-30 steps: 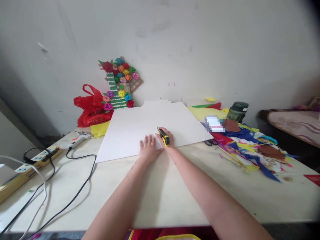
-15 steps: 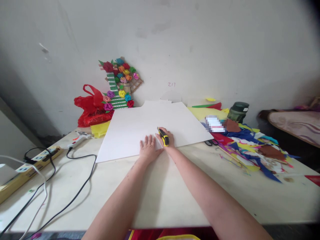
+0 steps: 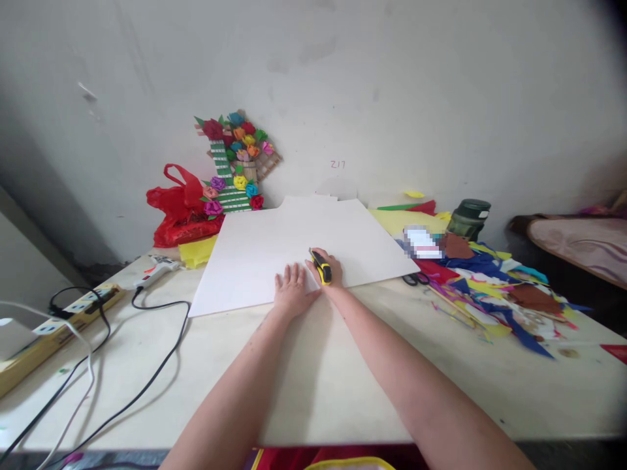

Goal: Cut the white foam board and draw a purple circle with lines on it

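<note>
A large white board (image 3: 255, 248) lies across the middle of the table, its near edge just under my hands. My left hand (image 3: 292, 292) rests flat on that board with its fingers spread. Close beside it on the right, my right hand (image 3: 333, 269) is closed around a yellow and black utility knife (image 3: 321, 266), whose tip points away from me over the board. Whether the blade is out is too small to tell.
Scissors (image 3: 415, 279), a phone (image 3: 422, 243), coloured scraps (image 3: 490, 284) and a green bottle (image 3: 468, 219) are at the right. Left are a power strip (image 3: 73, 313), cables, a glue gun (image 3: 155, 273) and a red bag (image 3: 179, 202). Paper flowers (image 3: 240, 183) stand against the wall.
</note>
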`<state>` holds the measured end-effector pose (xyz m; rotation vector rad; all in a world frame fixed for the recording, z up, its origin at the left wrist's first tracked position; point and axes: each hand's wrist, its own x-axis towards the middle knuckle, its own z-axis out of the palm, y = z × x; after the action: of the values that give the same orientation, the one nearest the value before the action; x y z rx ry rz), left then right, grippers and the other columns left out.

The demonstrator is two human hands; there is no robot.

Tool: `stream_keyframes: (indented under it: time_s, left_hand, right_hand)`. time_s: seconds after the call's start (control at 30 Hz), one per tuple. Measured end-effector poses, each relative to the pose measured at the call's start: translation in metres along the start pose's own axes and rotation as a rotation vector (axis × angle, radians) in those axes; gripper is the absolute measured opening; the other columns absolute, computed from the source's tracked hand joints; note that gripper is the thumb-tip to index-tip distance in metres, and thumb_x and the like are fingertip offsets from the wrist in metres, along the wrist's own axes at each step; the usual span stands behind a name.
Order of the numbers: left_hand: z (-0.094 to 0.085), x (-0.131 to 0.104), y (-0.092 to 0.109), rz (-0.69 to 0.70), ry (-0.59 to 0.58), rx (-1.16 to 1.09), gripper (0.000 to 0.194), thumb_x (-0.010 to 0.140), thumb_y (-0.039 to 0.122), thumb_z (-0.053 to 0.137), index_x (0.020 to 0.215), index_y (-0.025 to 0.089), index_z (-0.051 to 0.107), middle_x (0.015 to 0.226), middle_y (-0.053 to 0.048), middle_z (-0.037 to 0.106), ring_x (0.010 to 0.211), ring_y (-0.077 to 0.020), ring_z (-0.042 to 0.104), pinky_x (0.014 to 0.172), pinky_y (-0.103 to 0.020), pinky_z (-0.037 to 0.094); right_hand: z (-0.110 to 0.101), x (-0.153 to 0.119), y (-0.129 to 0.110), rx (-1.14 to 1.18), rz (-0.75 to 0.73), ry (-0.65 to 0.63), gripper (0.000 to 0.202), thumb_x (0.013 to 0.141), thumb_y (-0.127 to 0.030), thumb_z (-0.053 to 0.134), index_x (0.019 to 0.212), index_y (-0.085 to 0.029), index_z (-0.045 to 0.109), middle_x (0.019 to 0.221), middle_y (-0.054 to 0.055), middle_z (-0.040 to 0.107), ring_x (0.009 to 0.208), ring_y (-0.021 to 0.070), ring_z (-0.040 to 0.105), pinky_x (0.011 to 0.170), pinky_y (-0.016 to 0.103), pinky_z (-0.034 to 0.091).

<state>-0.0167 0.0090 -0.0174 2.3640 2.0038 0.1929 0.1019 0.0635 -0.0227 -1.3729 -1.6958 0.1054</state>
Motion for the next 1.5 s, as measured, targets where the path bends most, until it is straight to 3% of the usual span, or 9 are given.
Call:
stream_keyframes:
  time_s: [0.9,1.13,1.5]
  left_hand:
    - [-0.001,0.003,-0.001,0.011,-0.048,0.015,0.085,0.075,0.067,0.02,0.141,0.014,0.011,0.148,-0.008,0.0,0.134,-0.0277,-0.006,0.105,-0.05,0.004]
    - [-0.005,0.001,0.0,0.012,-0.054,0.015,0.085,0.076,0.066,0.02,0.141,0.013,0.01,0.147,-0.008,-0.002,0.134,-0.028,-0.007,0.105,-0.051,0.005]
    - [-0.008,0.003,-0.009,0.039,-0.079,-0.01,0.084,0.076,0.066,0.021,0.141,0.013,0.01,0.148,-0.006,0.001,0.135,-0.022,-0.003,0.107,-0.044,0.007]
  right_hand:
    - [-0.007,0.001,-0.007,-0.088,0.044,-0.054,0.037,0.076,-0.045,0.051,0.109,-0.029,0.054,0.092,0.001,0.066,0.086,0.0192,0.058,0.078,0.03,0.041]
    - [-0.007,0.002,-0.004,-0.12,-0.009,-0.085,0.042,0.077,-0.046,0.049,0.116,-0.029,0.05,0.103,0.001,0.064,0.089,0.0217,0.057,0.079,0.033,0.04]
    - [0.0,0.005,0.005,-0.069,-0.025,-0.079,0.04,0.076,-0.043,0.052,0.113,-0.027,0.052,0.101,0.001,0.065,0.088,0.0201,0.057,0.081,0.031,0.041]
